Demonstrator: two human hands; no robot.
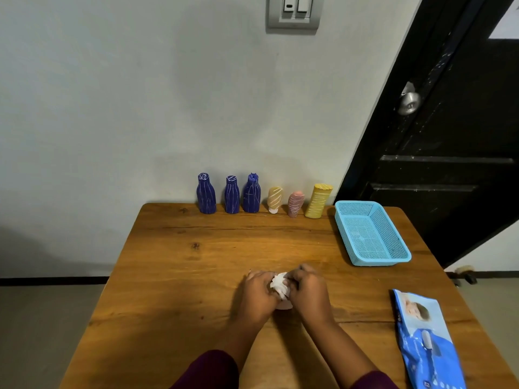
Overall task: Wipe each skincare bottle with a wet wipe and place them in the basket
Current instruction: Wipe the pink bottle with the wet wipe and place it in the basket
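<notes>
Wipe [279, 286], crumpled white, pinched by L hand [259, 294] & R hand [309, 293], mesh basket [376, 261]

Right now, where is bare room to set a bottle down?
Bare wood: left of the left hand, between hands and bottle row, and between basket and wipes pack. Crowded: the back edge; mid-front, where left and right hand grip the wipe.

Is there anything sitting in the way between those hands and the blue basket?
Nothing visible. Only tabletop lies between the left hand and right hand, both gripping the wet wipe, and the basket. The wipes pack lies nearer the person, off that line; the six bottles stand along the back edge.
</notes>
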